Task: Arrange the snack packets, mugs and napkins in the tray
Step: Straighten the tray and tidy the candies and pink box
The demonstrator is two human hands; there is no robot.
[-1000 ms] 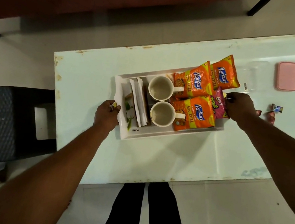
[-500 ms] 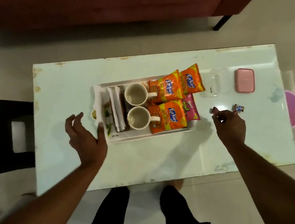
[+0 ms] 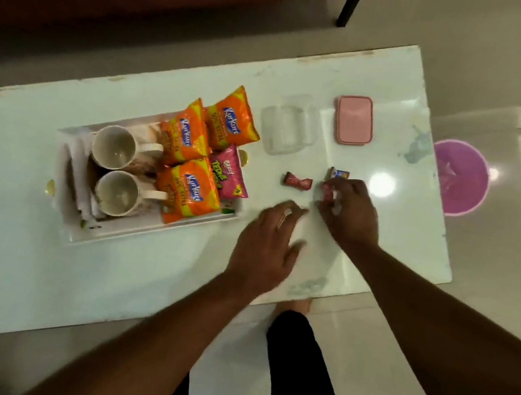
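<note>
R hand (image 3: pixel 350 209) has fingertips curled in, pinching a small wrapped sweet (image 3: pixel 326 190), mostly hidden by the fingers. L hand (image 3: pixel 265 243) is just beside it, nearer the person, palm down w/ fingers out straight and holding nothing; it's blurred, and I can't tell if it touches the table (image 3: pixel 17 260). 2 more sweets lie loose close by: a red sweet (image 3: pixel 298 182) btwn the R hand and the tray, and a blue sweet (image 3: pixel 339 173) just past the R fingertips. Further back sit a clear box (image 3: pixel 286 129) and, beside it, a pink lid (image 3: pixel 354 120). The white tray (image 3: pixel 143 233) is to the L of both hands, apart from them. Inside: 2 mugs (image 3: pixel 114 147) upright side by side, handles toward the packets; napkins (image 3: pixel 79 180) along the L end; 3 orange packets (image 3: pixel 191 191) and 1 pink packet (image 3: pixel 227 171) overlapping at the R end, the furthest orange one sticking out over the rim. On the floor past the table's R end is a purple disc (image 3: pixel 458 178).
</note>
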